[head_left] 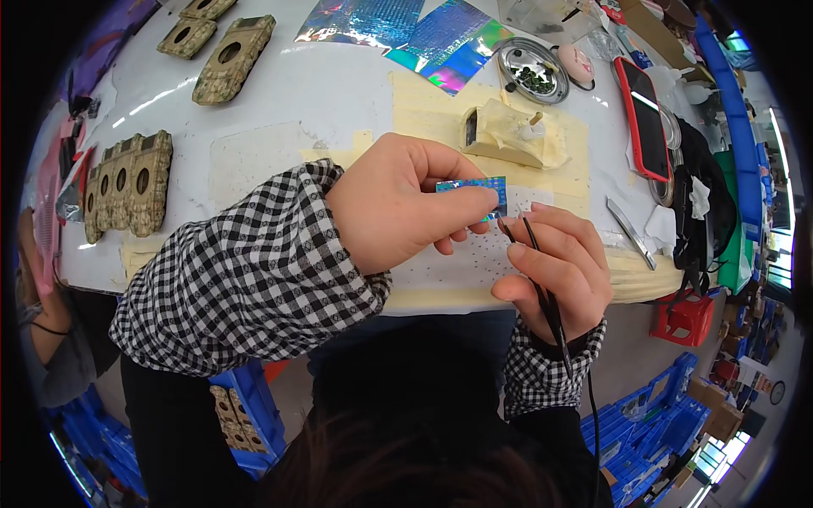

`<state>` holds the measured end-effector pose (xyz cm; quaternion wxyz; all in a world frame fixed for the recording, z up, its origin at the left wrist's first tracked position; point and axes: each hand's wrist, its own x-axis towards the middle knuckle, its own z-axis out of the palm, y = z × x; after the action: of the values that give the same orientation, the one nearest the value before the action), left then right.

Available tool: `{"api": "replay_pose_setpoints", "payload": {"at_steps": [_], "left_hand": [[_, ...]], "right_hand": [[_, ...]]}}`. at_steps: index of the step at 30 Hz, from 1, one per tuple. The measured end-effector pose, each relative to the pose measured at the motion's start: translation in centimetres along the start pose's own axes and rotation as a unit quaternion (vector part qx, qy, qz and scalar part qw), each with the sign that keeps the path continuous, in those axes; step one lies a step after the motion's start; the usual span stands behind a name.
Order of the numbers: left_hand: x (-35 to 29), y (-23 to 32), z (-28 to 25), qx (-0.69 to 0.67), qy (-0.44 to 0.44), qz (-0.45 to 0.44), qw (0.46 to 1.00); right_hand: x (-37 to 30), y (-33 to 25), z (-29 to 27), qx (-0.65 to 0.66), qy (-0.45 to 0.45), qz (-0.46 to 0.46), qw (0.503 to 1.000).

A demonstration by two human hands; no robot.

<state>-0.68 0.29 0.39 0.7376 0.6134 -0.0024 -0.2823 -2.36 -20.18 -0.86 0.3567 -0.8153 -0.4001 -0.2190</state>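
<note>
My left hand (394,203) pinches a small blue holographic sticker sheet (472,183) between thumb and fingers, above the table's near edge. In my right hand (572,267) is a pair of black tweezers (549,305), tips pointing at the sheet's lower right corner. Whether the tips touch the sheet or hold a piece of it is too small to tell. Under both hands lies white paper (440,269) dotted with tiny dark specks. Just beyond them stands a block wrapped in cream tape (508,140), with a small peg on top.
Camouflage-painted model tank hulls (233,59) stand at the far left, with a joined row (127,182) nearer. Larger holographic sheets (445,42) lie at the back. A round dish (533,72) holds small dark green pieces. To the right are a red-cased phone (644,118) and silver tweezers (631,233).
</note>
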Motion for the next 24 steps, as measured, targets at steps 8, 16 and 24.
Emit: {"api": "replay_pose_setpoints", "payload": {"at_steps": [8, 16, 24], "left_hand": [[0.06, 0.08, 0.14, -0.003, -0.008, -0.004, 1.000], [0.18, -0.09, 0.06, -0.017, -0.014, -0.007, 1.000], [0.07, -0.10, 0.16, -0.001, -0.008, -0.005, 1.000]], "right_hand": [[-0.30, 0.25, -0.11, 0.012, 0.000, -0.005, 1.000], [-0.51, 0.38, -0.15, 0.019, 0.006, -0.015, 1.000], [-0.77, 0.71, 0.07, 0.032, 0.026, -0.008, 0.999]]}}
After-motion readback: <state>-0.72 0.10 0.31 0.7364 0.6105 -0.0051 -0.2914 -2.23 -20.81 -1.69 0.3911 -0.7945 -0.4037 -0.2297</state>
